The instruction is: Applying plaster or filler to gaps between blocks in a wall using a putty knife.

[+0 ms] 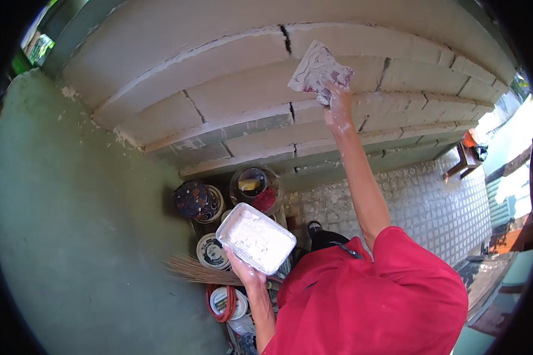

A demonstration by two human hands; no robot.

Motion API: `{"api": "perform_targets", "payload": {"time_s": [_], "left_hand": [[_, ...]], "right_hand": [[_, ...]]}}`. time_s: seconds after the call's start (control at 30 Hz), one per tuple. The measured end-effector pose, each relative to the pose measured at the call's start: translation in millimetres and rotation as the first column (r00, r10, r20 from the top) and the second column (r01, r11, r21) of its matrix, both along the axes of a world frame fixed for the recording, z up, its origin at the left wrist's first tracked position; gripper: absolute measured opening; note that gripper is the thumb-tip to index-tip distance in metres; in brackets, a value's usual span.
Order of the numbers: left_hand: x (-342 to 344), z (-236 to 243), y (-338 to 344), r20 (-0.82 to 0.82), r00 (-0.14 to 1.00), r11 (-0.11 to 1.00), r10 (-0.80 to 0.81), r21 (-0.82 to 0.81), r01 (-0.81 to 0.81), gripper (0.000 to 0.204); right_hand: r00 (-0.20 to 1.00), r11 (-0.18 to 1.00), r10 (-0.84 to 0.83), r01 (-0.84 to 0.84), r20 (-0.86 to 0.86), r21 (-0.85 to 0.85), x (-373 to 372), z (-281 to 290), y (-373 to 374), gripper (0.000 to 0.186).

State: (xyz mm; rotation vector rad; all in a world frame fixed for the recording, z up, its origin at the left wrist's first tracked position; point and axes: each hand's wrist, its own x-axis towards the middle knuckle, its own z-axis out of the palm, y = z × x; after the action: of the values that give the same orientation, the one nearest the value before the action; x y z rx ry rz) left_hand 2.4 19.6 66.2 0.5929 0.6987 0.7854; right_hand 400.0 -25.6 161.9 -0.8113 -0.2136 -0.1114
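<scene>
My left hand (246, 271) holds a rectangular tub (270, 260) by its near left edge. White filler paste (250, 232) lies inside it. Up against the block wall (237, 83), my right hand (337, 106) grips a wide putty knife (320, 68) whose blade is coated in the same white paste. Whether the blade touches the wall I cannot tell; its handle is mostly hidden by my fingers. Dark vertical gaps (285, 39) run between the pale blocks, and ridges of white paste (172, 61) follow the horizontal joints.
Below the tub stand several lidded buckets (213, 251), a container with a yellow sponge (249, 184), a twig broom (198, 271) and a coiled red hose (212, 303). A green wall (83, 225) closes the left side. Tiled floor (420, 207) stretches right, toward a small wooden stool (465, 161).
</scene>
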Motion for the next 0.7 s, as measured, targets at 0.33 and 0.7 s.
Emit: {"api": "perform_targets", "payload": {"time_s": [0.33, 0.7], "left_hand": [[86, 21, -16, 0.009, 0.977, 0.976, -0.215, 0.041, 0.214, 0.064], [146, 23, -58, -0.082, 0.98, 0.983, -0.179, -0.048, 0.176, 0.062]], "right_hand": [[0.927, 0.907, 0.364, -0.332, -0.086, 0.261, -20, 26, -78, 0.025], [0.312, 0.495, -0.08, 0.837, 0.947, -0.234, 46, 30, -44, 0.062]]}}
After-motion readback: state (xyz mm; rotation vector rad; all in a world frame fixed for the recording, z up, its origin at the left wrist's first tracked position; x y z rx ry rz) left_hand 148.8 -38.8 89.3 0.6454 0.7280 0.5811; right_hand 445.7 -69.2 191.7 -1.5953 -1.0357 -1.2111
